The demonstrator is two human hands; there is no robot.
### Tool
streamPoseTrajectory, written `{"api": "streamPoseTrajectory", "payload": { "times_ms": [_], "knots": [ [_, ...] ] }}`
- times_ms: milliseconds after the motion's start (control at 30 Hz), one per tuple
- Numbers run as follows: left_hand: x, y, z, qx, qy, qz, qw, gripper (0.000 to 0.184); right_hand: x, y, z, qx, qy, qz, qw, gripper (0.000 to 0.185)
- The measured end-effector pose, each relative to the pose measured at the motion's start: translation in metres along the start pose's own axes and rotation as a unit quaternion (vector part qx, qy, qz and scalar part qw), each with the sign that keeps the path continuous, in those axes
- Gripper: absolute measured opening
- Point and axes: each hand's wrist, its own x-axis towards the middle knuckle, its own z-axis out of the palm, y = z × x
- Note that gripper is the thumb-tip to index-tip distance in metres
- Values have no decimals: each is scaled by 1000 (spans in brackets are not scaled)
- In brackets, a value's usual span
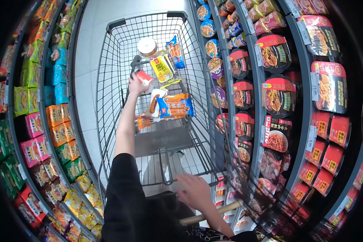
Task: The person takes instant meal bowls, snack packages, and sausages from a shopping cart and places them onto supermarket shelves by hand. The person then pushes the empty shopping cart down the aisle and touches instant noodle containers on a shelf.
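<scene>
My left hand [137, 86] reaches down into the wire shopping cart [109, 80], its fingers closed round a red can [144, 77] with a pale end. Near the can are a round white-lidded tub [147, 46], a yellow pack [161, 67] and a blue-and-orange packet [175, 52]. Closer to me lie an orange-and-blue sausage pack [176, 106] and a white-and-brown pack [155, 103]. My right hand [193, 189] is over the near end of the cart, fingers loosely stretched out, with nothing visible in it.
Shelves of bagged noodles [26, 94] line the left side. Along the right, shelves hold cup noodles [207, 28], black bowl meals [278, 94] and red boxes [322, 181]. A grey panel [163, 141] crosses the cart's near part. A tan rod [211, 213] passes by my right wrist.
</scene>
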Motion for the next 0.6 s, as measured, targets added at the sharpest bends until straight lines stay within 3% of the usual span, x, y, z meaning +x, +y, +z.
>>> {"api": "streamPoseTrajectory", "payload": {
  "times_ms": [33,67,100,133,233,300,367,400,467,500,567,600],
  "knots": [
    [-8,-16,0,-47,10,15,999,117,0,0,1,5,5,-2,1000,40],
    [0,-46,11,-114,-42,32,992,118,-1,0,3,27,2,16,1000,40],
    [-4,-66,14,-223,-121,-37,967,114,-2,0,5,49,-1,35,998,40],
    [-30,-64,-4,-193,-124,1,973,114,-5,1,8,6,52,-23,998,41],
    [-100,-33,-62,-99,-68,156,981,112,-8,-9,8,-10,83,9,996,45],
    [-150,11,-115,-138,-89,187,969,114,-8,-18,-10,16,74,14,997,55],
    [-214,61,-169,-386,-195,247,867,112,-14,-22,-16,96,189,-24,977,68],
    [-237,79,-184,-376,-201,259,867,112,-16,-24,-21,208,189,-22,959,73],
    [-285,100,-204,-458,-231,359,780,112,-18,-17,-18,442,177,-38,879,83],
    [-311,110,-211,-446,-245,360,782,112,-19,-9,-15,558,165,-56,812,86],
    [-357,129,-216,-520,-297,386,702,115,-24,9,-38,781,103,-75,611,86],
    [-375,133,-208,-528,-337,387,676,117,-37,8,-49,810,107,-133,561,85]
  ]
}}
